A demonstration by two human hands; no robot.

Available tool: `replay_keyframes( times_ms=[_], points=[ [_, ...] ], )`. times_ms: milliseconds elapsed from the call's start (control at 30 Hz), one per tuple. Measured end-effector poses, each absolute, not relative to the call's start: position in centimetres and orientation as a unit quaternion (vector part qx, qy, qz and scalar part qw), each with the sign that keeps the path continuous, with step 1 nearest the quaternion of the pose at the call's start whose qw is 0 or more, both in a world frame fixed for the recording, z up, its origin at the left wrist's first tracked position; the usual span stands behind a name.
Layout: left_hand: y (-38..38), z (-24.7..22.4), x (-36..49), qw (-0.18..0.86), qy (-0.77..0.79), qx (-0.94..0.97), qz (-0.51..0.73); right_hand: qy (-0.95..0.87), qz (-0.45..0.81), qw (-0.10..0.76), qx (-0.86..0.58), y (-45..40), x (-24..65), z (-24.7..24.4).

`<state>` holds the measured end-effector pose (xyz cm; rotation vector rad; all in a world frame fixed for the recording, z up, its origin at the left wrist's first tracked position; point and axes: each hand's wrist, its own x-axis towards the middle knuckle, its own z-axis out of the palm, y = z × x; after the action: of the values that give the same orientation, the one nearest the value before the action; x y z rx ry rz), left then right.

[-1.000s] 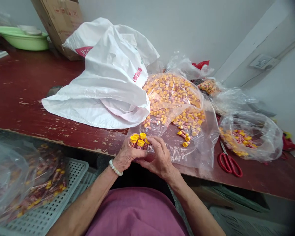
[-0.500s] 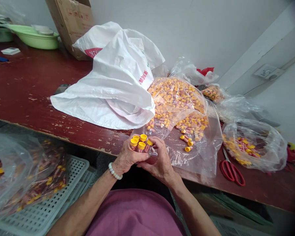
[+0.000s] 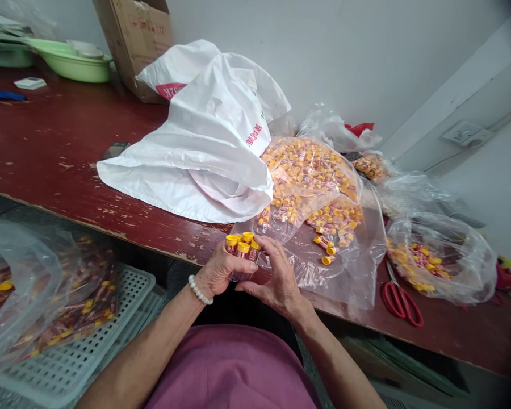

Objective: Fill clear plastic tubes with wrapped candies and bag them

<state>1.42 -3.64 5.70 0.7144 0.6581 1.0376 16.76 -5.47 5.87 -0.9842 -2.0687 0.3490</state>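
My left hand point(image 3: 220, 271), with a pale bead bracelet at its wrist, is closed round a small upright bunch of clear tubes point(image 3: 242, 250) with yellow caps and reddish wrappers. My right hand point(image 3: 279, 278) curves beside the bunch, thumb and fingers apart, its fingertips at the right-hand tube. Whether they press on it I cannot tell. The lower ends of the tubes are partly hidden by my left hand. Beyond my hands, a clear plastic bag point(image 3: 357, 278) holds a heap of the same yellow-capped tubes point(image 3: 313, 170), several lying near its mouth.
A white woven sack point(image 3: 204, 142) covers the middle of the red table point(image 3: 51, 147). Red-handled scissors point(image 3: 402, 301) and another clear bag point(image 3: 472, 261) lie at the right. Bagged tubes point(image 3: 85, 312) rest on a white perforated crate point(image 3: 68, 369) at lower left.
My right thumb has drawn away from the bunch and my right hand has opened a little. The tubes have tipped slightly in my left hand. The view has shifted slightly.
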Motion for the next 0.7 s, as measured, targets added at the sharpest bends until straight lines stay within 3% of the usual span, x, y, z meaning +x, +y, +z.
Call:
replay_keyframes(
  times_ms=[567, 700],
  points=[
    [-3.4, 5.8, 1.7, 0.730, 0.350, 0.350, 0.471, -0.811, 0.069, 0.408, -0.414, -5.5, 16.3, 5.1],
    [-3.1, 5.8, 1.5, 0.713, 0.368, 0.347, 0.485, -0.810, 0.127, 0.387, -0.423, -5.3, 15.9, 4.7]
  ],
)
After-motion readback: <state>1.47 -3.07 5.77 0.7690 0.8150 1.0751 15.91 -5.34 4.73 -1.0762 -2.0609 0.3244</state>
